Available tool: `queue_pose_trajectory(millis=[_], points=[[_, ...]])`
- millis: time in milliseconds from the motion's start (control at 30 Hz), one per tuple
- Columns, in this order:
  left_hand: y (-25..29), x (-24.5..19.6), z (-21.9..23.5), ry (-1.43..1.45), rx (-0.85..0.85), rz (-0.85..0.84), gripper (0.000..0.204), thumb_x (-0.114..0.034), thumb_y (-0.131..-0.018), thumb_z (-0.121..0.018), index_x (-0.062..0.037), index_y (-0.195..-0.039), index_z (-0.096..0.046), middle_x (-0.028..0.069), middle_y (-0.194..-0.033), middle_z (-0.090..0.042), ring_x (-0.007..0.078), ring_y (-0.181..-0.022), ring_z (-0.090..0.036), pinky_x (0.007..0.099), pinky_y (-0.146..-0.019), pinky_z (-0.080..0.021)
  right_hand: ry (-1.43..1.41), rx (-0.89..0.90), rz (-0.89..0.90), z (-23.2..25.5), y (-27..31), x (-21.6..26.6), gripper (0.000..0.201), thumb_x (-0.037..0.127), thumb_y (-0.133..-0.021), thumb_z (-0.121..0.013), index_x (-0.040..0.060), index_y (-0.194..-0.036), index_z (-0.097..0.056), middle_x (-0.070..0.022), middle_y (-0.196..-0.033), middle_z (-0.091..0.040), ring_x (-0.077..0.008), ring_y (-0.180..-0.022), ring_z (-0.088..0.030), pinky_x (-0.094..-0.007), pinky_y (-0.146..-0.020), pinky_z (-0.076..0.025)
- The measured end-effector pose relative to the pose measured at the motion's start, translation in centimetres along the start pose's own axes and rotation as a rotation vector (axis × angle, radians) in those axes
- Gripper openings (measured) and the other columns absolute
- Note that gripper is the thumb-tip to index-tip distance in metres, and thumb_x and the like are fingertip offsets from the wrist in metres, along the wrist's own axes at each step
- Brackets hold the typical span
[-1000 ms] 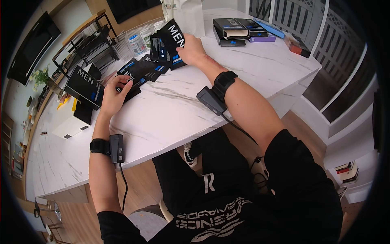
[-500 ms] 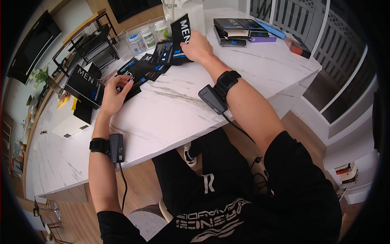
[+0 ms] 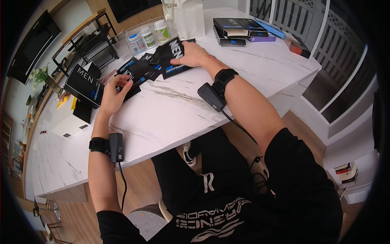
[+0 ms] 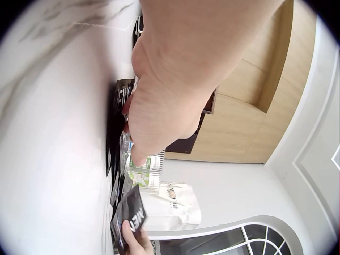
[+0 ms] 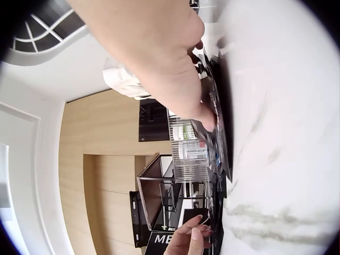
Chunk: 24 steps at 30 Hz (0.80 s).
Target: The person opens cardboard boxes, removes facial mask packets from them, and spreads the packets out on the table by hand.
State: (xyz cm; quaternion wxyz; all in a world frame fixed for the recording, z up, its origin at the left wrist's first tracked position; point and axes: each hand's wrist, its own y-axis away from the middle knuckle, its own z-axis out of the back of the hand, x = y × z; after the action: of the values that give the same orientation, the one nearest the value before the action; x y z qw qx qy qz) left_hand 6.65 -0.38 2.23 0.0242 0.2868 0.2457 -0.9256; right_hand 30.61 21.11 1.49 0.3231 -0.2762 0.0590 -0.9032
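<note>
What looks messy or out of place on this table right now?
The black packets lie fanned and overlapping between both hands, not stacked. The right hand presses one down; the left hand rests on the pile's other end. Nothing looks spilled or damaged.

Black printed T-shirt [image 3: 227, 215], black shorts [image 3: 207, 171], 2 black cabled wrist cameras [image 3: 210, 96]
</note>
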Motion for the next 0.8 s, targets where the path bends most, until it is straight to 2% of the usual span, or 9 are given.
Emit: queue_pose_trajectory(millis=[33, 67, 133, 267, 333, 467, 633, 733, 800], points=[[0.0, 0.0, 0.1, -0.001, -0.002, -0.002, 0.028, -0.021, -0.09, -0.068, -0.0011, -0.11, -0.067, 0.002, -0.084, -0.066, 0.0094, -0.079, -0.06, 0.0253, -0.063, -0.044, 0.007, 0.049, 0.001, 0.0, 0.5, 0.4, 0.092, 0.062, -0.066, -0.077, -0.0043, -0.125, -0.053, -0.0231, -0.125, -0.061, -0.0352, -0.116, -0.058, -0.0382, -0.099, -0.046], [0.0, 0.0, 0.1, 0.001, -0.002, -0.01, 0.028, -0.021, -0.09, -0.068, -0.001, -0.11, -0.067, 0.0019, -0.084, -0.066, 0.0092, -0.079, -0.06, 0.025, -0.062, -0.044, 0.048, 0.106, -0.04, 0.2, 0.8, 0.8, 0.098, 0.067, -0.064, -0.076, -0.0048, -0.125, -0.053, -0.0223, -0.121, -0.062, -0.0352, -0.114, -0.059, -0.0399, -0.099, -0.045], [0.0, 0.0, 0.0, 0.001, 0.0, -0.019, 0.027, -0.02, -0.09, -0.068, -0.0008, -0.11, -0.067, 0.0018, -0.084, -0.066, 0.009, -0.078, -0.06, 0.0248, -0.062, -0.044, 0.147, 0.16, -0.111, 1.1, 1.3, 1.5, 0.099, 0.069, -0.063, -0.076, -0.0014, -0.129, -0.055, -0.0191, -0.133, -0.057, -0.0313, -0.128, -0.051, -0.049, -0.106, -0.039], [0.0, 0.3, 0.1, -0.001, 0.02, 0.0, 0.027, -0.019, -0.091, -0.067, -0.0017, -0.111, -0.066, 0.0006, -0.087, -0.065, 0.0074, -0.08, -0.058, 0.0229, -0.062, -0.042, 0.191, 0.151, -0.107, 1.4, 1.2, 1.9, 0.091, 0.067, -0.062, -0.078, 0.001, -0.123, -0.061, -0.0182, -0.133, -0.058, -0.0302, -0.131, -0.048, -0.0528, -0.106, -0.038], [-0.1, 0.3, -0.1, -0.019, 0.032, 0.01, 0.026, -0.019, -0.092, -0.067, -0.0026, -0.113, -0.066, -0.0006, -0.089, -0.064, 0.0059, -0.083, -0.057, 0.0214, -0.062, -0.041, 0.189, -0.058, -0.066, 1.4, 1.8, 2.1, 0.074, 0.059, -0.061, -0.083, -0.0023, -0.099, -0.069, -0.0211, -0.113, -0.067, -0.0348, -0.112, -0.061, -0.0447, -0.094, -0.047], [0.0, 0.3, 0.0, 0.002, 0.0, -0.02, 0.026, -0.019, -0.09, -0.068, -0.0007, -0.109, -0.067, 0.0017, -0.084, -0.065, 0.0087, -0.077, -0.059, 0.0241, -0.062, -0.044, 0.096, 0.009, -0.083, 2.1, 2.0, 2.3, 0.065, 0.046, -0.065, -0.086, -0.0014, -0.104, -0.067, -0.0212, -0.11, -0.068, -0.0345, -0.106, -0.064, -0.0427, -0.091, -0.05], [0.0, 0.3, 0.0, -0.005, 0.005, -0.028, 0.026, -0.019, -0.09, -0.067, -0.0004, -0.11, -0.066, 0.0027, -0.085, -0.066, 0.0093, -0.078, -0.06, 0.0256, -0.063, -0.044, -0.199, -0.251, 0.084, 1.6, 1.3, 1.7, 0.045, 0.026, -0.077, -0.08, -0.0015, -0.108, -0.064, -0.0218, -0.099, -0.07, -0.0367, -0.096, -0.067, -0.0417, -0.084, -0.052], [-0.1, 0.3, 0.0, -0.022, -0.001, 0.004, 0.027, -0.019, -0.091, -0.068, 0.0003, -0.11, -0.066, 0.0034, -0.086, -0.066, 0.0101, -0.078, -0.06, 0.0263, -0.064, -0.045, -0.37, -0.371, 0.178, 1.8, 1.4, 2.5, 0.039, 0.022, -0.079, -0.077, -0.0037, -0.104, -0.063, -0.0248, -0.098, -0.069, -0.0421, -0.094, -0.065, -0.0438, -0.085, -0.051], [-0.1, 0.6, 0.1, 0.009, -0.032, -0.017, 0.028, -0.019, -0.091, -0.068, 0.0009, -0.11, -0.066, 0.0039, -0.087, -0.066, 0.0107, -0.078, -0.061, 0.0266, -0.065, -0.046, -0.507, -0.417, 0.237, 1.1, 1.2, 2.7, 0.039, 0.023, -0.08, -0.077, -0.0035, -0.104, -0.062, -0.0235, -0.097, -0.07, -0.0405, -0.093, -0.066, -0.0429, -0.085, -0.051]])
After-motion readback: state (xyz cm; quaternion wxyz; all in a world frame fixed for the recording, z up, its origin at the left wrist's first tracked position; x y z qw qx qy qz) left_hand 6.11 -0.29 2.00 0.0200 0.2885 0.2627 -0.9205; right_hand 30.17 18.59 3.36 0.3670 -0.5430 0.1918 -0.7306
